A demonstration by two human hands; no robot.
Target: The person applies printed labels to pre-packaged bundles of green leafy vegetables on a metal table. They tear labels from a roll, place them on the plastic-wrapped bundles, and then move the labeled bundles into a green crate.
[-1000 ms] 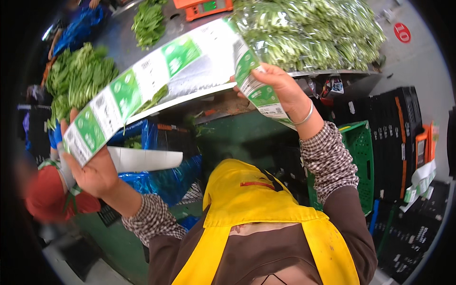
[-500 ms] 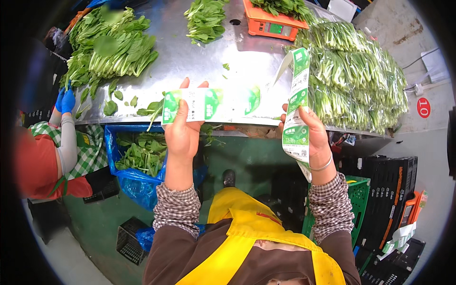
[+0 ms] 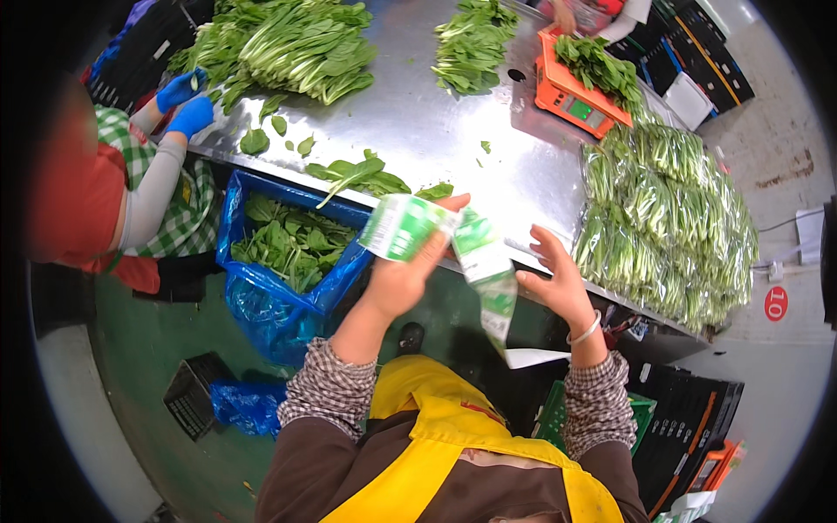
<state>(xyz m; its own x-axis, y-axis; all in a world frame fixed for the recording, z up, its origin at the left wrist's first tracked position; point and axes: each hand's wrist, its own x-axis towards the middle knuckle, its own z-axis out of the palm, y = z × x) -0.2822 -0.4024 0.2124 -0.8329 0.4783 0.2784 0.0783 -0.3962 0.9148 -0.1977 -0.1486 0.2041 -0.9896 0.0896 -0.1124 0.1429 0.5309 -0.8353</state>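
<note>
My left hand [image 3: 405,272] grips a folded strip of green and white printed labels [image 3: 394,228], its thumb pressed across the strip near the table's front edge. From these fingers a loose length of the strip hangs down toward me and curls to a white tail at its low end. My right hand [image 3: 560,283] is open beside the hanging length, fingers apart, the thumb close to the strip; whether it touches cannot be made out. Loose green leaves [image 3: 370,179] lie on the metal table [image 3: 418,131] just beyond my left hand.
Bagged greens [image 3: 667,227] are stacked at the table's right end, beside an orange scale [image 3: 575,96] holding leaves. Leafy bunches [image 3: 301,48] lie far left. A blue-lined bin [image 3: 292,244] stands below the edge. One co-worker in blue gloves [image 3: 192,113] works at left; another's hand is behind the scale.
My right hand has let go of the strip and opened. The strip, stretched between both hands before, now hangs folded from my left hand. The view has shifted, so the table appears turned.
</note>
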